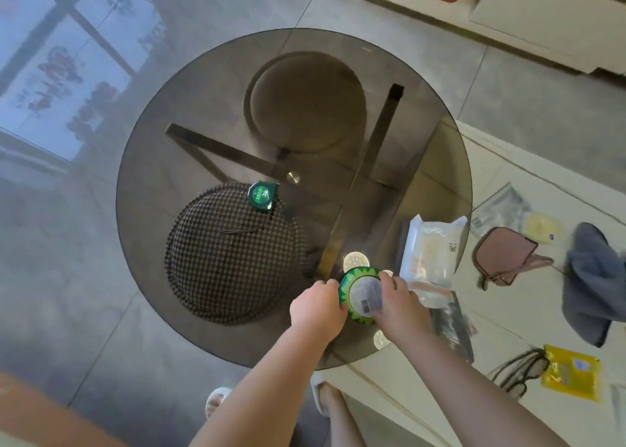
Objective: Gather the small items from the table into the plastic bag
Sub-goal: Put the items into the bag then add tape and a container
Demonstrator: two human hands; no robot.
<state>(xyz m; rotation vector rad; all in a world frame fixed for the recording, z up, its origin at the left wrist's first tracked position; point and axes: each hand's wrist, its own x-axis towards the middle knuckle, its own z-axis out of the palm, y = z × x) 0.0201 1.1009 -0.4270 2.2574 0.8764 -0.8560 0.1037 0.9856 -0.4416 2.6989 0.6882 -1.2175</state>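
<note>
view from above a round smoked-glass table (203,107). both hands meet at its near right part around a round green tin (360,294), held tilted above the glass with its pale labelled face and barcode turned up. the left hand (318,307) grips the tin's left rim, its fingers curled against the edge. the right hand (398,306) holds the right side, its fingers bent over the upper rim and across part of the label. a round pale-gold disc (356,260) lies on the glass just beyond the tin, and another pale disc (381,340) shows below the right wrist near the table edge. just right of the hands lies a clear plastic bag (432,250) with pale contents and orange print, reaching towards the table's right rim. a small green packet (262,196) rests on the glass farther left, over the far edge of a checked round stool (230,253) seen through the tabletop; a plain brown stool (306,101) stands under the far side. to the right, on a pale lower surface (508,311), lie a pink pouch (504,257), a grey cloth (592,277), a yellow packet (572,373) and a pair of dark glasses (518,372).
</note>
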